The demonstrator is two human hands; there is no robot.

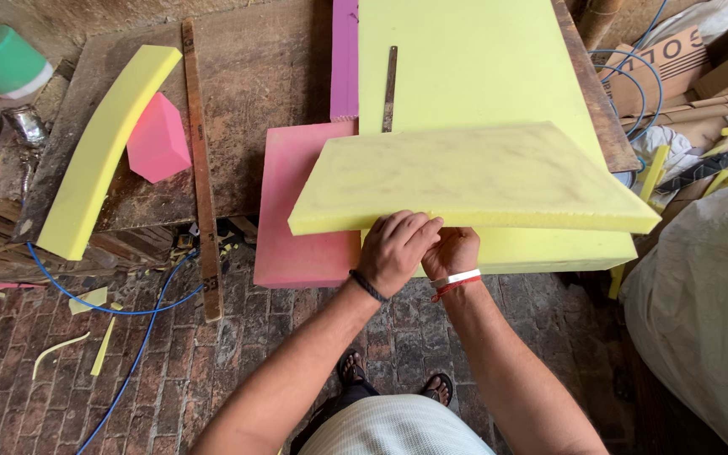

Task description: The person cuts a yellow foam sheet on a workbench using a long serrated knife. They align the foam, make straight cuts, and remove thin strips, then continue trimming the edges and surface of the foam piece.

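Gripping: I have the near edge of the top yellow foam slab (473, 179) in both hands, at the middle of its front edge, where it overhangs the worktop (254, 76).
Curved foam strip: a long yellow offcut (99, 156) lies well off to the left on the worktop, with a pink foam wedge (157, 137) just beside it and a wooden straightedge (200, 168) running down next to that.
Pink sheet: a pink foam sheet (301, 219) lies under the left corner of my slab, sticking out to the left and toward me.
Left hand: my left hand (398, 248) is curled over the slab's edge, fingers folded down on top, closed onto the foam; a dark band sits at the wrist.
Right hand: my right hand (451, 251) is tucked right against the left, closed at the same edge, partly hidden behind the left knuckles, so I cannot see how its fingers sit; a metal bangle and a red thread are on that wrist.
Lower slab: a second yellow slab (465, 67) lies beneath, reaching away from me, with a thin metal blade (389, 88) resting on it.
Doing it well: I judge the slab is soft and wide, so with both hands this close together the far corners may sag or swing; I should keep it level and my pull straight toward me.
White sack: a big pale sack (705, 303) stands close on the right, near the slab's right corner.
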